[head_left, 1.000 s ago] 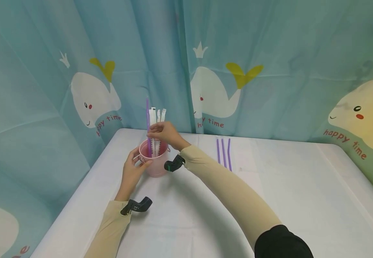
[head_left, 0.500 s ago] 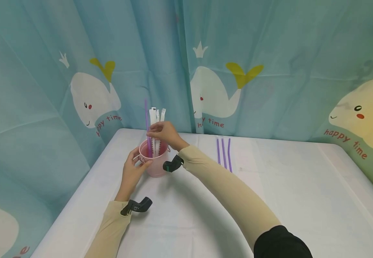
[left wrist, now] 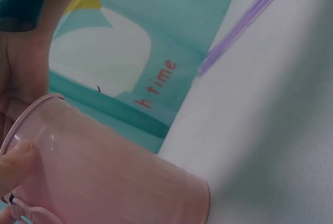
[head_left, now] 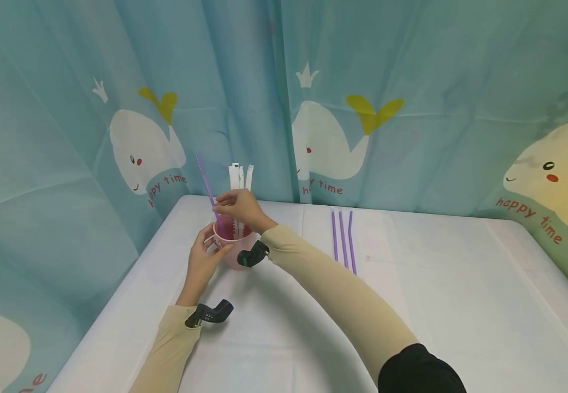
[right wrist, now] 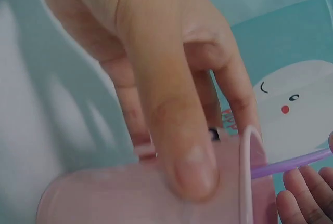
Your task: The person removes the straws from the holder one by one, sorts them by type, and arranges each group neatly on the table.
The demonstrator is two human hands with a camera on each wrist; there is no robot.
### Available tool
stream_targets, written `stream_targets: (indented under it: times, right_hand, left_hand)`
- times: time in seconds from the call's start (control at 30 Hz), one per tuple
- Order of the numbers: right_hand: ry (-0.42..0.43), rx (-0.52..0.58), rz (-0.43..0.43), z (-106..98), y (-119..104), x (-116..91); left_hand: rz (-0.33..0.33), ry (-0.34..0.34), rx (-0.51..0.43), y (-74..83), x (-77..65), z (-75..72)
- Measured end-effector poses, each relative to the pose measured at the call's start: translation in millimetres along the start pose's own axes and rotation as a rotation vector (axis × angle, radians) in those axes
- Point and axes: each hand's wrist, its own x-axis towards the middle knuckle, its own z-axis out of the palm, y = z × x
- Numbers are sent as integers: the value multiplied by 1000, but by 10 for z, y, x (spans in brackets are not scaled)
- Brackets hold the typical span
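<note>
My left hand (head_left: pixel 200 265) grips the side of a small pink bucket (head_left: pixel 232 258), with the thumb on its near wall and the other fingers behind the handle side. The bucket stands upright on the table. My right hand (head_left: pixel 241 208) is over the rim and pinches a purple straw (head_left: pixel 204 177), which leans left with its lower end inside the bucket. Several white paper-wrapped straws (head_left: pixel 235 176) stand in the bucket behind the right hand. In the right wrist view the purple straw (right wrist: pixel 294 163) comes out past the rim beside the right fingers.
Three more purple straws (head_left: pixel 343 240) lie side by side on the white table (head_left: pixel 441 295), right of the bucket and partly behind the right forearm. A blue whale-print curtain (head_left: pixel 244 82) hangs along the back and left edges.
My right hand has shifted slightly left and down. The purple straw in it has tipped from nearly upright to leaning left. My left hand and the bucket have stayed put.
</note>
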Motion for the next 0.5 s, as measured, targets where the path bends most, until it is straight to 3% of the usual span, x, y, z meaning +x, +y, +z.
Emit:
stream_targets:
  times: [0.5]
  right_hand:
    - [-42,9,-42,146,-80,-26]
  left_hand:
    - [1,-15,-12,-1,-1,-12]
